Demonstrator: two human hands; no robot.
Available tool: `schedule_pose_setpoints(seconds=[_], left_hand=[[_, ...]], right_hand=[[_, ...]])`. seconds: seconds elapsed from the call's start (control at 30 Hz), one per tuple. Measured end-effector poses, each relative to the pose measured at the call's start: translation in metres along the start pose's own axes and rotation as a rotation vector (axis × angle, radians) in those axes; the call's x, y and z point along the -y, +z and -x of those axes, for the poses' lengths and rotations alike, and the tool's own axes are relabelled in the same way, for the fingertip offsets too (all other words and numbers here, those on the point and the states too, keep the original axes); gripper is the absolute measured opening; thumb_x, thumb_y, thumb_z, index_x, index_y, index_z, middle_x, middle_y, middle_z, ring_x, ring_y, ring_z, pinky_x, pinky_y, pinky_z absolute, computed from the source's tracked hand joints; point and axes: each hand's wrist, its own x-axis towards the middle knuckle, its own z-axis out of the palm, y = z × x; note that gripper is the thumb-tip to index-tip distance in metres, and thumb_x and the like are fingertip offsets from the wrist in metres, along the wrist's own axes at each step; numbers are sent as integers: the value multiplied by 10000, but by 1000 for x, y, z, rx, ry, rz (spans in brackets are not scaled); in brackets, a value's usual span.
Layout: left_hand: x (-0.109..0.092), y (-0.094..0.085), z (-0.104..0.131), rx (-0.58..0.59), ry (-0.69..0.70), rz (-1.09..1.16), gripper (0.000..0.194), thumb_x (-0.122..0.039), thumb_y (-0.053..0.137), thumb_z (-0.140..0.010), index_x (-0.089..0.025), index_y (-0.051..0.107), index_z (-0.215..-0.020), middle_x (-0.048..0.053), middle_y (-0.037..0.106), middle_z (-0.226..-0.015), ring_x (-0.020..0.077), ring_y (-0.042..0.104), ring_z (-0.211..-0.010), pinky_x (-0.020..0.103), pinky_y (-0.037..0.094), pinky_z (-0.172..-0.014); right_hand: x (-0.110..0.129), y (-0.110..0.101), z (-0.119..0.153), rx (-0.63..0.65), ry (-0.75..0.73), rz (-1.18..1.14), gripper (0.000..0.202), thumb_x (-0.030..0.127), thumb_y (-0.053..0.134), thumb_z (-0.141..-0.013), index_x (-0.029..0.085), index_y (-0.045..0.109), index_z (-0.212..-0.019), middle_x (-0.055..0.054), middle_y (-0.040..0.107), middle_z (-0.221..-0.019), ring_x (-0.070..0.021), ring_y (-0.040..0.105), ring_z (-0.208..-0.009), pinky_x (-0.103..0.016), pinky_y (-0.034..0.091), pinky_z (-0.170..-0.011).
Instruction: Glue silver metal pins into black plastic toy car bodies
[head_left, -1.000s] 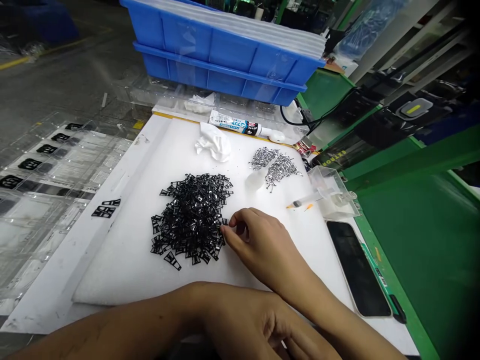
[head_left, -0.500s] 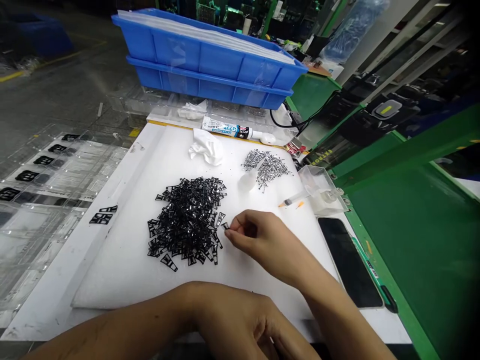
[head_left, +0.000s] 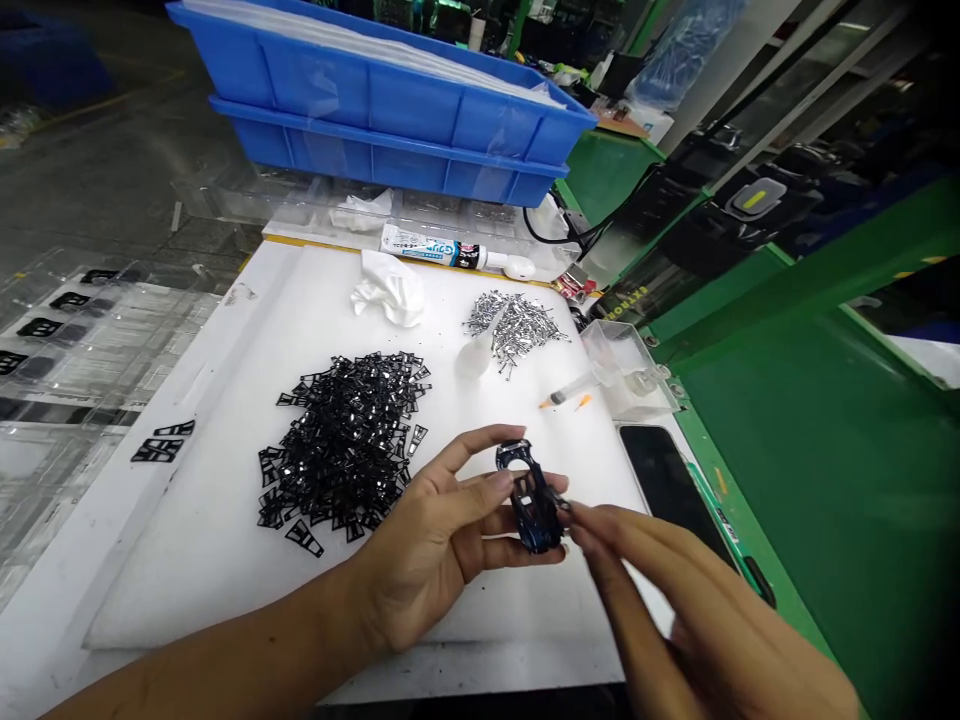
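Note:
My left hand [head_left: 442, 525] holds a dark blue and black miniature car body shell [head_left: 534, 510] upright between thumb and fingers, over the front right of the white foam mat [head_left: 202, 570]. At the shell's right side, my right hand [head_left: 667, 580] pinches a small black frame piece [head_left: 561, 503]. That piece is partly hidden by my fingertips, and I cannot tell whether it touches the shell. Left of my hands lies a heap of small black frame pieces [head_left: 345, 440]. A few more black pieces [head_left: 163, 442] sit apart at the mat's left.
Behind are a heap of small silver pins [head_left: 517, 325], crumpled tissue [head_left: 388, 290], a glue tube [head_left: 435, 248] and stacked blue bins [head_left: 375, 90]. A syringe [head_left: 570, 388], clear box [head_left: 630, 365], phone [head_left: 675, 490] and green-handled cutter [head_left: 724, 525] lie right.
My right hand has drawn back from the heap toward me with the small black piece. My left hand has risen and turned, bringing the car body shell into view. The camera view has shifted slightly.

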Motion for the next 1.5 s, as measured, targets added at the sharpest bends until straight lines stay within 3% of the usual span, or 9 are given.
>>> schedule_pose_setpoints(seconds=[0.37, 0.63, 0.73, 0.83, 0.93, 1.0, 1.1, 1.27, 1.5], left_hand=[[-1, 0, 1, -30, -2, -9, 370, -166, 613, -943, -217, 543, -1303, 157, 732, -1192, 168, 728, -961, 374, 560, -919], [-1, -1, 2, -66, -2, -13, 378, -151, 649, -920, -223, 570, -1283, 131, 746, -1171, 209, 738, -996, 396, 576, -906], [-1, 0, 2, -60, 24, -17, 355, -165, 641, -927, -244, 564, -1265, 102, 751, -1153, 208, 738, -975, 367, 586, -845], [-2, 2, 4, 3, 107, -99, 310, -173, 648, -930, -257, 568, -1217, 55, 764, -1111, 176, 711, -1034, 335, 542, -925], [0, 3, 8, 99, 201, -284, 262, -166, 665, -922, -268, 563, -1140, 29, 751, -1157, 162, 660, -1144, 310, 472, -1021], [4, 3, 12, 103, 258, -467, 230, -176, 652, -930, -283, 559, -1112, 19, 714, -1242, 181, 623, -1209, 343, 450, -1059], [12, 1, 19, 30, 415, -814, 233, -176, 594, -959, -301, 573, -1155, 17, 671, -1308, 193, 583, -1263, 362, 417, -1105], [13, 4, 23, -131, 407, -1122, 469, -275, 603, -955, -299, 453, -1398, 50, 701, -1203, 193, 649, -1101, 316, 471, -1003], [4, 10, 15, -1, 277, -911, 120, -321, 551, -977, -208, 587, -999, 45, 695, -954, 159, 662, -872, 282, 531, -791]], right_hand=[[5, 16, -3, 62, -145, 54, 334, 1, 572, -896, 109, 641, -1204, -114, 620, -1130, -173, 617, -1030, -295, 517, -906], [0, 7, -9, 214, -110, 77, 347, 74, 527, -920, 168, 650, -1230, -123, 580, -1115, -180, 600, -946, -249, 538, -605], [-1, 6, -8, 226, -97, 52, 396, 123, 531, -932, 189, 626, -1310, -143, 550, -1141, -209, 593, -1018, -283, 586, -694], [-1, 5, -6, 134, 127, -16, 395, 196, 530, -966, 263, 598, -1349, -117, 587, -1197, -202, 633, -1063, -313, 601, -844], [3, 2, -8, 173, 451, -337, 281, 279, 542, -989, 288, 633, -1255, -31, 716, -974, -136, 721, -785, -205, 617, -697], [6, 0, -10, 211, 549, -524, 210, 317, 588, -970, 273, 650, -1166, 18, 715, -781, -114, 707, -633, -153, 598, -599], [6, 1, -9, 94, 587, -446, 181, 322, 683, -910, 256, 637, -1072, 33, 693, -748, -103, 696, -620, -131, 581, -589], [-5, 9, 2, -22, 304, -82, 207, 252, 684, -904, 222, 603, -1091, -16, 690, -941, -123, 706, -774, -194, 606, -711], [-12, 11, 5, -83, 9, -40, 361, 43, 699, -844, 159, 578, -1163, -84, 637, -1039, -162, 660, -936, -267, 602, -771]])
